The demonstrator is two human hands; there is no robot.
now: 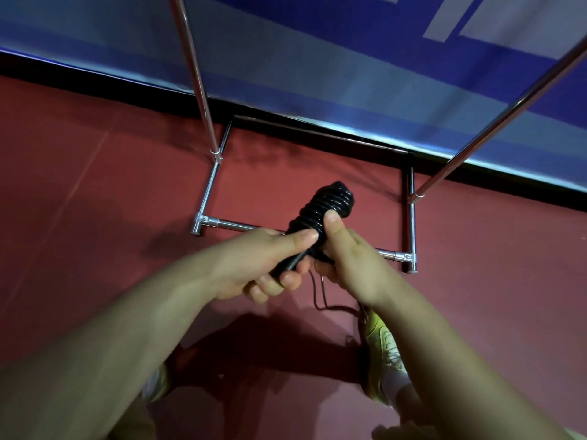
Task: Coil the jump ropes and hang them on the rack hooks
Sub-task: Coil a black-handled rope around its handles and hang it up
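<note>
While both forearms reach forward from the bottom corners and meet at mid-frame, a yellow shoe (382, 347) stands on the red floor (95, 185) below the right wrist, with a dark lace or cord end looping just above its toe. Left hand (260, 265) grips the black handle (287, 265), fingers curled under it and thumb laid along the top, pointing right. Right hand (349, 262) clasps the same bundle from the other side, thumb upright and pressed against the wound rope (327, 206). That rope is coiled in tight black turns round the handles, rising up and away from the hands. Beyond it lies the rack (206, 192), its chrome base on the floor, two poles rising toward a blue wall (317, 58).
</note>
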